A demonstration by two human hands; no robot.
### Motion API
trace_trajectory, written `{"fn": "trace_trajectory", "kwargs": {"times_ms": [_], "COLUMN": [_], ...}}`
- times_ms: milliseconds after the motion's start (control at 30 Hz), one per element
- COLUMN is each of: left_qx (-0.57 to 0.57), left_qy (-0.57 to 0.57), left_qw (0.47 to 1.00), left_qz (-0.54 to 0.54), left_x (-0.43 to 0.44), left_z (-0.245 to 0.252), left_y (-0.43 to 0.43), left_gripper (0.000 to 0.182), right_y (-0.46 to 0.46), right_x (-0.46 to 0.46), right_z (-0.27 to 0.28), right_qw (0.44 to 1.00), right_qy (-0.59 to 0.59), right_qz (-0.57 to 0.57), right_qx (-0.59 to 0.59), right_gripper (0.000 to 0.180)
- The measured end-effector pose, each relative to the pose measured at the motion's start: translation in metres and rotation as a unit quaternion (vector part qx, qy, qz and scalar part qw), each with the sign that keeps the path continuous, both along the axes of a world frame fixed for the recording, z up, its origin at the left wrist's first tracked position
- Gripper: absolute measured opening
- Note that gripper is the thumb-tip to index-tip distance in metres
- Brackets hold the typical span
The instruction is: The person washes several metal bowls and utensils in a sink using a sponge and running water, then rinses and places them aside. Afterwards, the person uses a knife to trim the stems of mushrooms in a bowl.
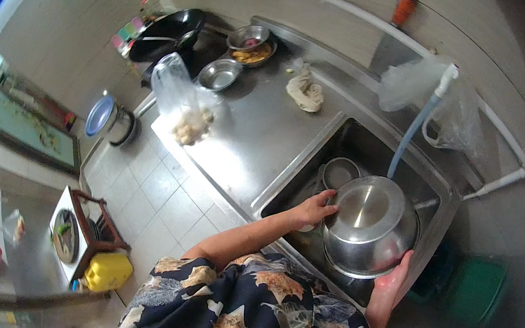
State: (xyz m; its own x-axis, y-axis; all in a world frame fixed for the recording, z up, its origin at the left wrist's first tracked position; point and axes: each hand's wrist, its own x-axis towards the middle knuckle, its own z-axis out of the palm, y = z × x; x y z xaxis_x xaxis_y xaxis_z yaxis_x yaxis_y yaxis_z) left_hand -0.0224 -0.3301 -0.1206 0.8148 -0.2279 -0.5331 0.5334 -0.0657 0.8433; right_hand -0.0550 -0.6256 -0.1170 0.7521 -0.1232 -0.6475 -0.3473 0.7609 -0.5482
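Over the sink (304,181) I hold a large stainless steel basin (364,207), tipped so that its round base faces me. My left hand (316,208) grips its left side, fingers towards the rim. At its lower right, my right hand (394,275) supports the edge from outside. Just left of the basin, a small metal bowl (341,173) sits in the sink. From a white tap (447,80) hangs a blue-grey hose (413,129), its lower end just above the basin. Whatever lies behind the basin is hidden.
On the steel counter (251,136) lie a crumpled cloth (304,90) and a clear bag of pale, roundish food (191,126). Several metal bowls (220,74) stand beside a black wok (166,36). Plastic bags (458,113) hang behind the tap. A green bin (475,288) stands right of the sink.
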Motion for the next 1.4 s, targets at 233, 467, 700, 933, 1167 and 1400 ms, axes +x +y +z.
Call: {"fn": "trace_trajectory", "kwargs": {"times_ms": [233, 467, 700, 933, 1167, 1400], "left_qx": [0.201, 0.252, 0.016, 0.055, 0.148, 0.200], "left_qy": [-0.155, -0.488, -0.546, -0.490, -0.442, -0.437], "left_qw": [0.967, 0.819, 0.825, 0.863, 0.866, 0.855], "left_qz": [-0.027, -0.164, -0.147, -0.108, -0.180, -0.198], "left_x": [-0.021, -0.010, -0.026, -0.031, -0.024, -0.012], "left_z": [-0.002, 0.090, 0.179, 0.160, 0.116, 0.118], "left_y": [0.004, 0.023, 0.055, 0.074, 0.075, 0.057], "left_gripper": [0.050, 0.044, 0.033, 0.025, 0.024, 0.024], "right_y": [0.021, 0.059, 0.105, 0.125, 0.105, 0.093], "right_x": [0.008, -0.019, -0.060, -0.090, -0.073, -0.044], "right_z": [0.031, 0.077, 0.102, 0.116, 0.117, 0.105], "right_qw": [0.996, 0.922, 0.789, 0.792, 0.851, 0.833], "right_qy": [-0.046, -0.172, -0.254, -0.263, -0.286, -0.294], "right_qz": [0.046, 0.123, 0.181, 0.118, 0.066, 0.129], "right_qx": [-0.068, -0.325, -0.530, -0.538, -0.435, -0.450], "right_gripper": [0.044, 0.052, 0.047, 0.045, 0.047, 0.043]}}
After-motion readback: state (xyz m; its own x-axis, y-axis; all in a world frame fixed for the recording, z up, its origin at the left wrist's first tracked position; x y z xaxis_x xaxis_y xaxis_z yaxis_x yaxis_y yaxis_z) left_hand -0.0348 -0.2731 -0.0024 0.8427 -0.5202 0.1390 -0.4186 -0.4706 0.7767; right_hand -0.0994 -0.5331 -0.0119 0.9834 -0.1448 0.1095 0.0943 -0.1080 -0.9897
